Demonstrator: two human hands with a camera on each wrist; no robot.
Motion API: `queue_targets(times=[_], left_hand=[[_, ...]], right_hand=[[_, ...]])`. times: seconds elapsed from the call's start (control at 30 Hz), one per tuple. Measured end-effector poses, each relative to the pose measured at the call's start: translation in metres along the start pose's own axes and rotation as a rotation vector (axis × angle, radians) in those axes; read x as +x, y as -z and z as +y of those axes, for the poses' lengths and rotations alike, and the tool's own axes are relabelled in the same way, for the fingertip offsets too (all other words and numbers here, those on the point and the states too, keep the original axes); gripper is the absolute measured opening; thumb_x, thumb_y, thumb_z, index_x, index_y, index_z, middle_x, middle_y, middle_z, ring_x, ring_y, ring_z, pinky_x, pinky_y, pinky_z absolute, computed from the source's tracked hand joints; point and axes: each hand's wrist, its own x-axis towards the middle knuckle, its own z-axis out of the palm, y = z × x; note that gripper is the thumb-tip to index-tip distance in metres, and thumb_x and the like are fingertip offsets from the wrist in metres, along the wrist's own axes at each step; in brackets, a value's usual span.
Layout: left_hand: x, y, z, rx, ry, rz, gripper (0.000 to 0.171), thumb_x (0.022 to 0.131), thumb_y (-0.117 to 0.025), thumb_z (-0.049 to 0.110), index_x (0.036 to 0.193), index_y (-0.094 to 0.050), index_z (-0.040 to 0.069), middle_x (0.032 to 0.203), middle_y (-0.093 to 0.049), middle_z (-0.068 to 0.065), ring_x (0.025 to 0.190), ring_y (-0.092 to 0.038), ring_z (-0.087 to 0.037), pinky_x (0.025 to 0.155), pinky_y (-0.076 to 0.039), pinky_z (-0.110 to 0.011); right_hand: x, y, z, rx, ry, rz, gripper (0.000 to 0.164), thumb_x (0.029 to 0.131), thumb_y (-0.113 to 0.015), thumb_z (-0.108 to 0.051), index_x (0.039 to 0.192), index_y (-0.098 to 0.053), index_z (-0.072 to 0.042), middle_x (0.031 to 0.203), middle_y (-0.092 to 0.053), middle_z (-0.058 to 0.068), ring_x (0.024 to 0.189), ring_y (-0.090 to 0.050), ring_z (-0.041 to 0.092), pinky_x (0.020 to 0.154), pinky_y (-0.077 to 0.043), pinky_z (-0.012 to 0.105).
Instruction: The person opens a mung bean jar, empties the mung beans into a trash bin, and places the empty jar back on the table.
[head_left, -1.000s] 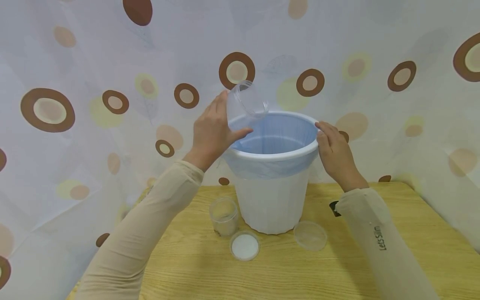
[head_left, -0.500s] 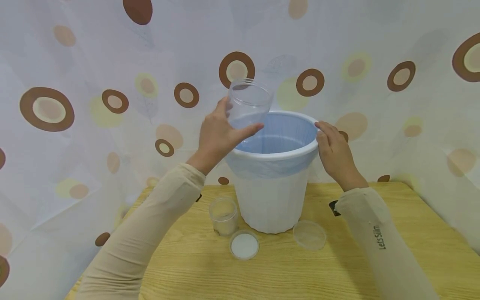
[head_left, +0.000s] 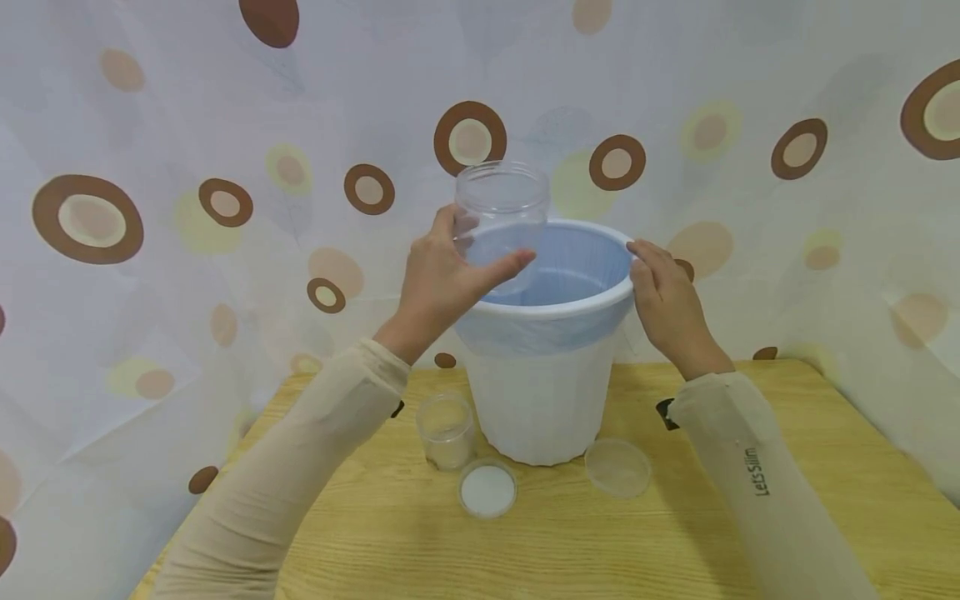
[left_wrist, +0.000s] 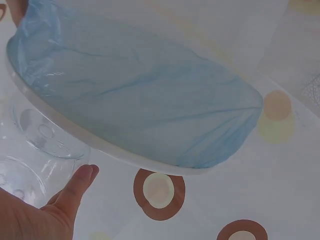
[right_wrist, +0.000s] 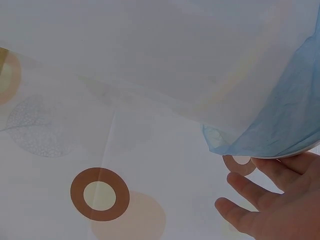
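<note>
My left hand (head_left: 446,279) holds a clear plastic jar (head_left: 504,192) upright at the left of the bin's mouth, thumb across the near side; I see nothing inside it. The white bin (head_left: 543,400) stands on the table, a blue liner bag (head_left: 546,335) folded over its lip. At the right side of the rim, my right hand (head_left: 670,308) rests its fingertips against the edge. The right wrist view shows that hand's fingers (right_wrist: 252,192) extended and spread, some touching the rim. Part of the jar (left_wrist: 37,165) appears beside the thumb in the left wrist view.
Left of the bin's base stands a second clear jar (head_left: 446,433). In front of it lies a round lid with a white disc (head_left: 487,490). A clear lid (head_left: 618,468) lies flat on the wooden table (head_left: 405,542) at the bin's right. A patterned curtain (head_left: 300,100) hangs close behind.
The jar in my left hand has turned from tipped over the bin to upright, its mouth now facing up. My right hand stays at the rim.
</note>
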Motion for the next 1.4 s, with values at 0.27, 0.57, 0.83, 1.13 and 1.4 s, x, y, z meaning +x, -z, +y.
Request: queue_targets(times=[0.27,0.57,0.83,1.13,1.4], left_hand=[[-0.014,0.0,0.009,-0.193,0.023,-0.052,0.071,0.073,-0.081,0.042,0.126,-0.049,0.008,0.126,-0.06,-0.008,0.112,-0.061,-0.017,0.092,-0.048,-0.024],[-0.026,-0.002,0.019,-0.287,-0.025,-0.075,0.065,0.074,-0.082,0.035,0.125,-0.051,0.008,0.124,-0.06,-0.005,0.112,-0.059,-0.012,0.093,-0.048,-0.025],[-0.039,-0.002,0.023,-0.361,-0.054,-0.086,0.065,0.074,-0.083,0.024,0.126,-0.05,0.004,0.121,-0.059,-0.005,0.11,-0.06,-0.015,0.093,-0.048,-0.027],[-0.052,-0.003,0.028,-0.436,-0.058,-0.129,0.064,0.075,-0.083,0.019,0.126,-0.049,0.005,0.124,-0.056,-0.007,0.111,-0.061,-0.017,0.093,-0.048,-0.026],[-0.057,-0.003,0.026,-0.458,-0.089,-0.139,0.065,0.076,-0.082,0.015,0.128,-0.046,0.001,0.127,-0.055,-0.012,0.112,-0.062,-0.021,0.091,-0.049,-0.027]], right_hand=[[0.0,0.001,0.0,-0.001,-0.009,-0.01,0.056,0.102,-0.024,-0.035,0.146,-0.037,-0.003,0.153,-0.029,0.017,0.14,-0.025,0.039,0.11,-0.022,0.059],[-0.001,0.002,0.0,-0.008,-0.003,-0.005,0.056,0.102,-0.023,-0.034,0.146,-0.038,-0.002,0.153,-0.03,0.019,0.139,-0.026,0.041,0.109,-0.022,0.06],[-0.001,0.001,0.0,-0.001,-0.004,-0.003,0.057,0.102,-0.023,-0.035,0.145,-0.038,-0.002,0.153,-0.03,0.018,0.14,-0.026,0.04,0.11,-0.022,0.059],[-0.001,0.0,0.002,-0.002,0.002,-0.004,0.057,0.101,-0.023,-0.034,0.145,-0.039,-0.001,0.152,-0.031,0.019,0.14,-0.026,0.04,0.11,-0.022,0.058],[0.001,-0.001,0.003,0.003,0.012,-0.008,0.057,0.101,-0.023,-0.034,0.144,-0.039,-0.001,0.152,-0.031,0.019,0.14,-0.026,0.04,0.11,-0.022,0.058]])
